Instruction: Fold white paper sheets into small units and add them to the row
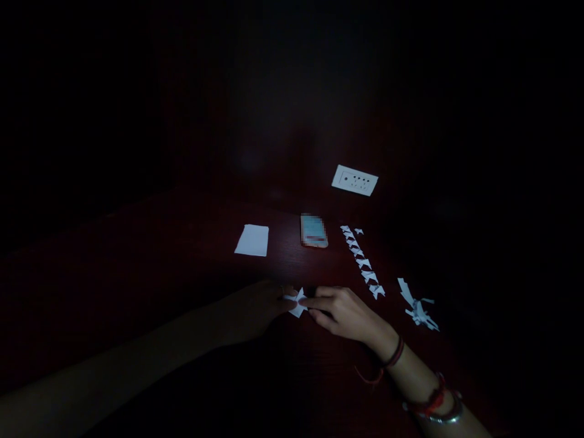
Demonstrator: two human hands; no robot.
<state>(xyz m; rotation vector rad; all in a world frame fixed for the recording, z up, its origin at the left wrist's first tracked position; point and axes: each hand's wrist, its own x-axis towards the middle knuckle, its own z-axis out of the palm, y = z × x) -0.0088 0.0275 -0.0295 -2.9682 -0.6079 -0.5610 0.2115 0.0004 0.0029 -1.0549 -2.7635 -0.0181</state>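
Left hand [264, 310] and right hand [343, 311] both grip a small, pointy folded white paper piece [298, 308] by fingertips, low over the dark-red table [289, 264], probably to stop creases springing open. Neat row of folded white paper shapes [364, 263] sits farther right, likely out of elbow range.

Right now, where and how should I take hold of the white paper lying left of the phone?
Probably pinch the white paper by its near edge, coming from your side: it lies flat, and that edge faces you.

A phone [314, 231] lies on a dark red table [283, 261], a white socket plate [354, 180] beyond it.
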